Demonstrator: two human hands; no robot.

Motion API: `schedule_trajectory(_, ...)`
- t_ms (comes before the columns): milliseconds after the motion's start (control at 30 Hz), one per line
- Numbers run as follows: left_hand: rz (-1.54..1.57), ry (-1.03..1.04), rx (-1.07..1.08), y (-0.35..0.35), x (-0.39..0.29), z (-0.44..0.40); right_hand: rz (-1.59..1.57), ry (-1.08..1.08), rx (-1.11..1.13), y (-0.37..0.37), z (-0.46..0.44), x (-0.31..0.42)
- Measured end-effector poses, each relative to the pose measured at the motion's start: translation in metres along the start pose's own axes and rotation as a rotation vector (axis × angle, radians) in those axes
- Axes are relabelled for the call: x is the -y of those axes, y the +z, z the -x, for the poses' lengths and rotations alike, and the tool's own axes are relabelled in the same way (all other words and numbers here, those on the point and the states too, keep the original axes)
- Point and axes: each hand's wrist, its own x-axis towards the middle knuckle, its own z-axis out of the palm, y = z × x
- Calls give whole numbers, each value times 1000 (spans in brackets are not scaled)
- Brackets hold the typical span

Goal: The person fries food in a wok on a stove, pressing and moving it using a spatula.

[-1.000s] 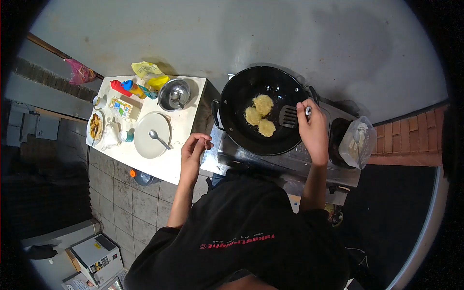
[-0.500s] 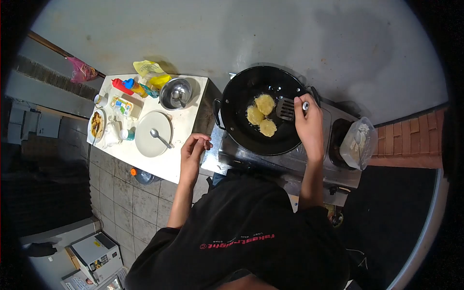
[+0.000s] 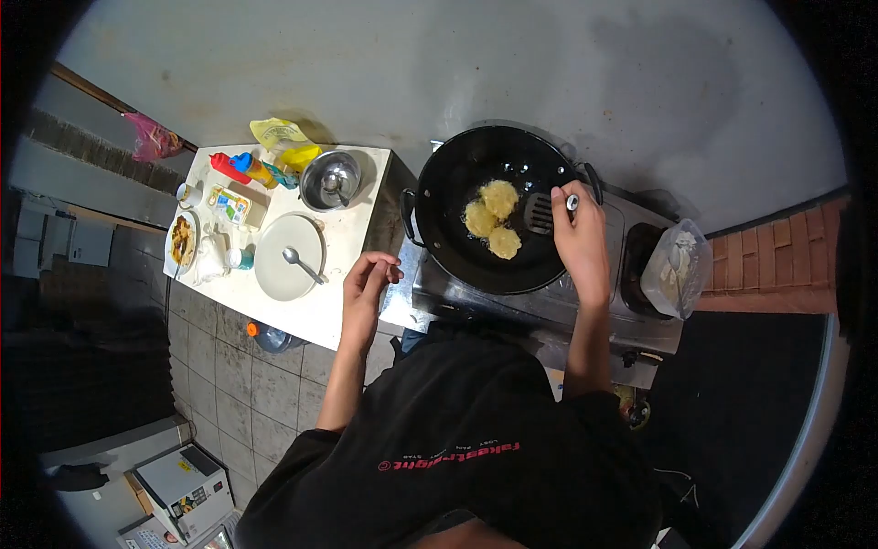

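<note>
My right hand (image 3: 582,240) grips the handle of a black slotted spatula (image 3: 539,214), whose blade is inside a black wok (image 3: 476,271), just right of the food. Three pale yellow fritters (image 3: 504,242) lie in the wok, close together. My left hand (image 3: 371,279) is held between the white table and the wok, its fingers curled with the tips close to the thumb; no object shows in it. The wok stands on a metal stove (image 3: 599,316).
A plastic tub (image 3: 675,272) of white powder sits right of the wok. On the white table (image 3: 315,328) are a plate (image 3: 290,274) with a spoon, a steel bowl (image 3: 329,179), squeeze bottles (image 3: 229,167) and a dish of food (image 3: 182,242).
My right hand and the spatula have moved slightly left over the wok since a second ago. The left hand and the fritters have stayed in place.
</note>
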Motion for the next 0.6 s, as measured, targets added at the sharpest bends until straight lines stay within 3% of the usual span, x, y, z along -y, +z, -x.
schedule_trajectory(67, 14, -2, 2, 1, 0, 0, 19, -22, 6, -1, 0, 0)
schedule_trajectory(133, 15, -2, 7, 3, 0, -1, -8, 100, 38, -4, 1, 9)
schedule_trajectory(600, 18, -21, 20, 4, -2, -4, -9, 122, 54, -6, 7, 12)
